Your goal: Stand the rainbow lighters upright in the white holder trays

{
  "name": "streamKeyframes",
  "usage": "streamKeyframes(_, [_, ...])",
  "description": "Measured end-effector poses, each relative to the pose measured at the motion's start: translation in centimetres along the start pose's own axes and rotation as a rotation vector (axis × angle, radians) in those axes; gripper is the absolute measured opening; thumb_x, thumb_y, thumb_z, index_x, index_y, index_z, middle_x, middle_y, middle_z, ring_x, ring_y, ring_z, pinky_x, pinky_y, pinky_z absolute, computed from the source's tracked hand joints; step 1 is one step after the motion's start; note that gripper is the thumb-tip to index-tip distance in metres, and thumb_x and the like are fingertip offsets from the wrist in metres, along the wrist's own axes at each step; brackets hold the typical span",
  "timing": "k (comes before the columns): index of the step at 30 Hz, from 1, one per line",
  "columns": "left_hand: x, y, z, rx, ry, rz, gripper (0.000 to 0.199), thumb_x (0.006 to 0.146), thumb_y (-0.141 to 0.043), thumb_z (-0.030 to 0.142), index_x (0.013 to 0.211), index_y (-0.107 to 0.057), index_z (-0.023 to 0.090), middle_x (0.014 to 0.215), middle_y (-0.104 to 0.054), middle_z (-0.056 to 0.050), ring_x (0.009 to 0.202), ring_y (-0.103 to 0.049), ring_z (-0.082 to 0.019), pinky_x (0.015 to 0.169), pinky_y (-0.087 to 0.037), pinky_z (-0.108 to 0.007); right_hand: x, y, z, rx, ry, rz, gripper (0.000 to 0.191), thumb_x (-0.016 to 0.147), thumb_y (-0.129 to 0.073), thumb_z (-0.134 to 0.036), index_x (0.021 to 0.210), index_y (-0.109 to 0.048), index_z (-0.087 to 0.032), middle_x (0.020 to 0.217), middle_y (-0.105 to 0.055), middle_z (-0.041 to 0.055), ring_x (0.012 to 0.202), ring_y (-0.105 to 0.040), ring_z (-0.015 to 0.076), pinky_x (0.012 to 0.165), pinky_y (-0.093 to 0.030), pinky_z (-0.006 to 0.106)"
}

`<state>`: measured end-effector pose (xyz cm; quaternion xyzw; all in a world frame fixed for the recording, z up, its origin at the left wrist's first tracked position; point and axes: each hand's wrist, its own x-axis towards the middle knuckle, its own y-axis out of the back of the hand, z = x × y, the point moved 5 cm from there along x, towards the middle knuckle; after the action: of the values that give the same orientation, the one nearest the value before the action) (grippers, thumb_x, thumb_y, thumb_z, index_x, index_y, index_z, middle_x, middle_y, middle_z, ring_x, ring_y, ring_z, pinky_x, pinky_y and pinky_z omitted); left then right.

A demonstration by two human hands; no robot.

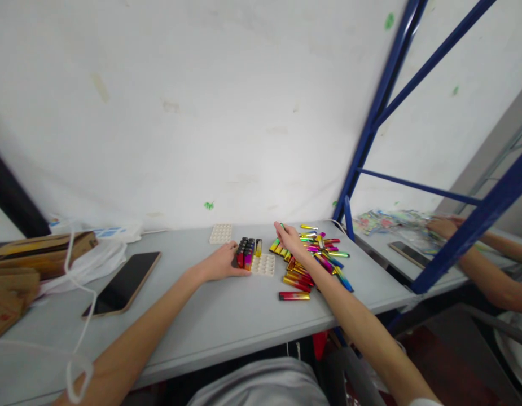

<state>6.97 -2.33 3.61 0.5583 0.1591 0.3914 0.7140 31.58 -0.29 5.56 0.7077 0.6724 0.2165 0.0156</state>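
Clasped by left hand, one pinched by right hand, mid-frame lighters are judged light, slick, best held mid-body.

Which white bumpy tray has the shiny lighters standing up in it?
The front tray, beside the left hand: lighters stand upright in it. The back tray, near the wall, holds none.

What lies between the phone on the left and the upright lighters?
The left hand and its wrist, plus grey tabletop, as the head view shows.
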Motion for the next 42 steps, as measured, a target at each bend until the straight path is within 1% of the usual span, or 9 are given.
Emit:
streamKeyframes(6, [-0.2, 0.3, 0.6, -0.005, -0.003, -0.002, 0.062, 0.077, -0.076, 0.074, 0.103, -0.072, 0.018, 0.113, -0.068, -0.013, 0.107, -0.064, -0.034, 0.1, -0.053, -0.043, -1.4, -1.2, -0.2, -0.257, 0.002, 0.051, 0.045, 0.084, -0.048, -0.06, 0.058, -0.036, -0.026, 0.054, -0.03, -0.0056, 0.057, -0.035, 0.0132, 0.057, -0.027, 0.028])
streamKeyframes(17, [-0.3, 0.3, 0.6, -0.003, 0.008, -0.002, 0.067, 0.077, -0.074, 0.078, 0.104, -0.072, 0.017, 0.112, -0.067, -0.013, 0.105, -0.063, -0.032, 0.098, -0.053, -0.042, -2.6, -1.8, -2.3, -0.288, 0.036, -0.058, 0.03, 0.083, -0.047, -0.04, 0.059, -0.041, -0.024, 0.054, -0.036, -0.0054, 0.058, -0.038, 0.0131, 0.058, -0.026, 0.028])
streamKeyframes(20, [-0.3, 0.3, 0.5, -0.006, -0.005, -0.004, 0.066, 0.077, -0.073, 0.079, 0.102, -0.073, 0.018, 0.11, -0.067, -0.012, 0.104, -0.063, -0.032, 0.098, -0.053, -0.043, -2.9, -1.7, -2.8, -0.299, 0.086, -0.044, 0.036, 0.089, -0.049, -0.044, 0.06, -0.04, -0.024, 0.057, -0.036, -0.0051, 0.06, -0.039, 0.0138, 0.059, -0.027, 0.028])
streamKeyframes(23, [-0.3, 0.2, 0.6, -0.013, -0.016, -0.013, 0.064, 0.079, -0.072, 0.078, 0.103, -0.073, 0.019, 0.111, -0.066, -0.012, 0.104, -0.063, -0.033, 0.099, -0.052, -0.043, -3.3, -1.6, -3.7, -0.313, 0.21, -0.035, 0.041, 0.098, -0.049, -0.053, 0.069, -0.046, -0.024, 0.063, -0.045, -0.004, 0.065, -0.045, 0.0157, 0.063, -0.031, 0.028])
streamKeyframes(27, [-0.3, 0.4, 0.6, -0.03, -0.004, 0.006, 0.066, 0.075, -0.075, 0.078, 0.103, -0.073, 0.019, 0.11, -0.067, -0.013, 0.105, -0.063, -0.033, 0.099, -0.053, -0.044, -3.8, -1.7, -4.6, -0.385, 0.334, -0.11, 0.037, 0.105, -0.047, -0.052, 0.082, -0.054, -0.025, 0.072, -0.057, -0.0009, 0.073, -0.052, 0.0187, 0.073, -0.039, 0.029])
streamKeyframes(30, [-0.3, 0.3, 0.6, -0.029, 0.0, -0.008, 0.064, 0.076, -0.075, 0.078, 0.102, -0.072, 0.019, 0.11, -0.067, -0.012, 0.105, -0.062, -0.033, 0.098, -0.052, -0.043, -4.1, -1.7, -5.2, -0.434, 0.448, -0.161, 0.043, 0.107, -0.046, -0.055, 0.079, -0.055, -0.024, 0.08, -0.06, 0.0032, 0.079, -0.054, 0.0198, 0.078, -0.041, 0.031])
streamKeyframes(32, [-0.2, 0.2, 0.7, -0.027, -0.018, -0.028, 0.062, 0.078, -0.074, 0.077, 0.101, -0.073, 0.02, 0.108, -0.068, -0.011, 0.106, -0.061, -0.033, 0.1, -0.051, -0.042, -4.2, -1.8, -5.3, -0.458, 0.498, -0.185, 0.05, 0.107, -0.046, -0.058, 0.072, -0.053, -0.023, 0.077, -0.059, 0.0031, 0.075, -0.053, 0.0188, 0.076, -0.04, 0.031])
streamKeyframes(36, [-0.2, 0.2, 0.8, -0.045, -0.039, -0.034, 0.06, 0.079, -0.074, 0.074, 0.105, -0.074, 0.02, 0.108, -0.069, -0.011, 0.108, -0.06, -0.033, 0.101, -0.05, -0.042, -4.1, -1.9, -4.5, -0.482, 0.454, -0.249, 0.061, 0.107, -0.046, -0.065, 0.062, -0.05, -0.023, 0.058, -0.051, -0.0018, 0.058, -0.044, 0.0151, 0.065, -0.033, 0.03])
streamKeyframes(42, [-0.2, 0.1, 0.7, -0.05, -0.017, -0.039, 0.058, 0.079, -0.075, 0.073, 0.103, -0.073, 0.021, 0.108, -0.068, -0.011, 0.111, -0.06, -0.033, 0.104, -0.048, -0.042, -3.7, -2.3, -3.6, -0.491, 0.378, -0.282, 0.056, 0.101, -0.059, -0.066, 0.067, -0.062, -0.023, 0.062, -0.066, 0.0026, 0.058, -0.055, 0.0171, 0.064, -0.035, 0.029])
